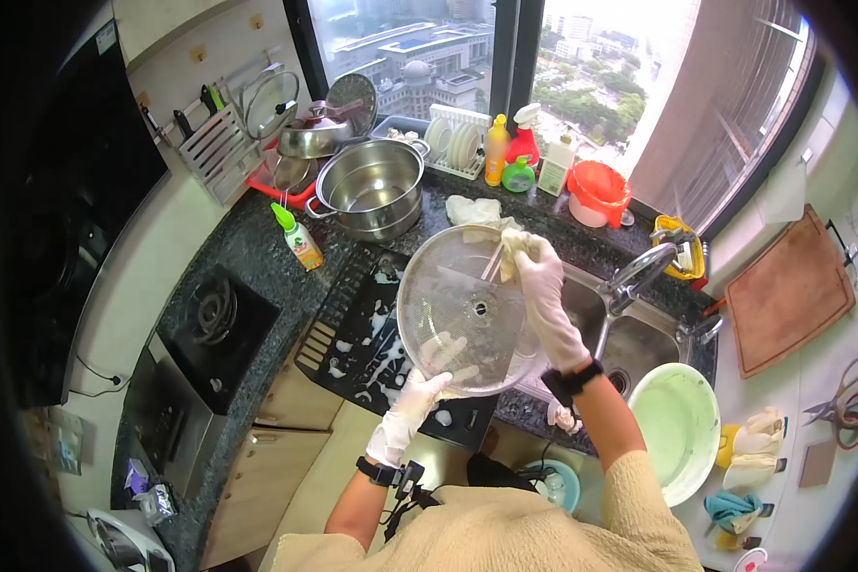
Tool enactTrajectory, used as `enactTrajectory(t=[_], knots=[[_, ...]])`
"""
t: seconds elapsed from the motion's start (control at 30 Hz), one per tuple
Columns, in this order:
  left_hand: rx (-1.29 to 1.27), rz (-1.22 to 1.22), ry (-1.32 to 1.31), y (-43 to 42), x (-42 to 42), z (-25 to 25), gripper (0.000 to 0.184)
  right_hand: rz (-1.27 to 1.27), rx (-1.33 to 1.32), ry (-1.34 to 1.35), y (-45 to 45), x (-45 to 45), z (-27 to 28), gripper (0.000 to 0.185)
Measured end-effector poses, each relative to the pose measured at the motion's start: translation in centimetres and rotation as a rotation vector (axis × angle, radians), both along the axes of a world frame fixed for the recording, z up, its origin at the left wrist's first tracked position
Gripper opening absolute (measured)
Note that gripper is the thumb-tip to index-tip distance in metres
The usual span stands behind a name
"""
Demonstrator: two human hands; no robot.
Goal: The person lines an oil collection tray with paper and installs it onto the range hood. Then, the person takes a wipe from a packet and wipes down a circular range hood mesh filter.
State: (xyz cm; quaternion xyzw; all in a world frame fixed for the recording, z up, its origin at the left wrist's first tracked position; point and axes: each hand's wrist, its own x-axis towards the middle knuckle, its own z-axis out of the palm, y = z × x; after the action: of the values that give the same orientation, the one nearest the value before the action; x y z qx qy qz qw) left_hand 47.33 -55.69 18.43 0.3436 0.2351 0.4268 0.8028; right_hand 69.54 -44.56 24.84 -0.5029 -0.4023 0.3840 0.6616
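Both of my hands wear white gloves. A large, round, see-through lid with a small dark fitting at its middle is held up in front of me. My left hand grips its lower rim, and fingers show through the clear disc. At the upper right rim, my right hand is closed around a cream cloth that touches the lid. Behind and below the lid lies a black slotted panel spotted with white foam. Part of the sink is hidden behind the lid and right arm.
A steel pot and a spray bottle stand left of the lid. Cleaning bottles line the window ledge. At right are the steel sink, its faucet and a pale green basin. A stove burner is at left.
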Motion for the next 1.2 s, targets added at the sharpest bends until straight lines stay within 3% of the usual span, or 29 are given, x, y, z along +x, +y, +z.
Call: enactTrajectory(t=[0.07, 0.1, 0.13, 0.17, 0.27, 0.37, 0.4, 0.43, 0.5, 0.57, 0.6, 0.67, 0.73, 0.77, 0.8, 0.83, 0.9, 0.97, 1.0, 1.07, 1.1, 1.17, 1.2], knots=[[0.031, -0.036, 0.0, -0.6, 0.2, 0.5, 0.066, -0.006, 0.038, 0.028, 2.4, -1.4, -0.6, 0.009], [0.087, -0.054, 0.095, -0.7, 0.1, 0.9, 0.066, 0.03, 0.189, -0.023, 3.5, -2.4, -1.7, 0.008], [0.142, -0.07, 0.189, -0.8, -0.1, 1.2, 0.066, 0.126, 0.173, 0.034, 3.7, -3.8, -1.8, 0.01], [0.197, -0.086, 0.282, -0.7, -0.3, 1.5, 0.065, 0.158, 0.228, -0.191, 3.6, -5.4, -1.7, 0.002], [0.054, -0.1, 0.168, 0.5, -1.5, -0.9, 0.06, 0.365, 0.374, -0.495, 0.2, -9.8, -2.4, 0.009], [-0.052, -0.005, 0.277, 1.1, -3.4, -1.7, 0.051, 0.503, 0.436, -0.576, -5.4, -11.6, -3.2, 0.007], [-0.039, 0.045, 0.197, 1.3, -3.9, -2.3, 0.044, 0.595, 0.412, -0.727, -6.4, -11.1, -3.9, 0.007], [0.023, 0.083, 0.116, 0.7, -4.0, 0.6, 0.046, 0.686, 0.384, -0.876, -7.2, -10.3, -4.3, 0.008], [0.008, 0.012, 0.22, 1.4, -5.9, -1.3, 0.057, 0.731, 0.408, -1.006, -7.0, -7.6, -4.4, 0.011], [-0.005, -0.011, 0.095, 1.1, -6.3, 1.5, 0.065, 0.781, 0.073, -0.872, -4.1, -3.8, -5.2, 0.012], [-0.009, -0.029, 0.031, 0.9, -6.2, 2.6, 0.069, 0.741, 0.281, -0.655, -2.2, -1.9, -5.0, 0.012], [0.011, -0.062, 0.012, 0.8, -5.7, 2.8, 0.073, 0.461, 0.435, -0.56, -0.1, -0.8, -3.8, 0.011], [0.023, -0.085, 0.012, 0.6, -5.0, 3.1, 0.075, -0.004, 0.336, -0.784, 0.9, -2.5, -3.0, 0.011], [0.048, -0.068, 0.05, 0.7, -4.8, 2.9, 0.074, 0.035, 0.35, -0.636, -0.3, -4.7, -1.4, 0.015], [0.073, -0.052, 0.087, 0.9, -4.7, 2.6, 0.074, 0.095, 0.311, -0.707, -0.9, -6.4, -2.5, 0.012], [0.098, -0.035, 0.123, 1.2, -4.7, 2.2, 0.073, -0.084, 0.222, -1.614, -1.1, -7.8, -5.5, 0.012], [0.112, -0.001, 0.185, 1.9, -5.9, 0.6, 0.07, 0.205, 0.588, -0.841, -5.0, -9.1, -6.6, 0.01], [0.15, 0.039, 0.277, 2.0, -7.4, -0.8, 0.069, 0.547, 0.454, -0.915, -7.9, -6.9, -8.1, 0.017], [0.137, 0.037, 0.217, 2.1, -7.7, -0.8, 0.078, 0.562, 0.5, -0.948, -7.3, -5.6, -8.8, 0.013], [0.054, 0.011, 0.15, 1.3, -7.8, 2.2, 0.08, 0.639, 0.217, -0.746, -5.2, -2.3, -6.9, 0.01], [0.013, -0.008, 0.117, 1.2, -7.6, 3.2, 0.08, 0.322, 0.282, -0.535, -2.8, -0.6, -11.0, 0.011], [0.061, 0.005, 0.115, 1.4, -6.5, 2.9, 0.081, -0.028, 0.095, -0.822, -1.8, -1.3, -7.2, 0.011], [0.086, 0.022, 0.13, 1.6, -6.0, 2.8, 0.081, -0.006, 0.144, -0.758, -1.7, -2.6, -7.3, 0.01]])
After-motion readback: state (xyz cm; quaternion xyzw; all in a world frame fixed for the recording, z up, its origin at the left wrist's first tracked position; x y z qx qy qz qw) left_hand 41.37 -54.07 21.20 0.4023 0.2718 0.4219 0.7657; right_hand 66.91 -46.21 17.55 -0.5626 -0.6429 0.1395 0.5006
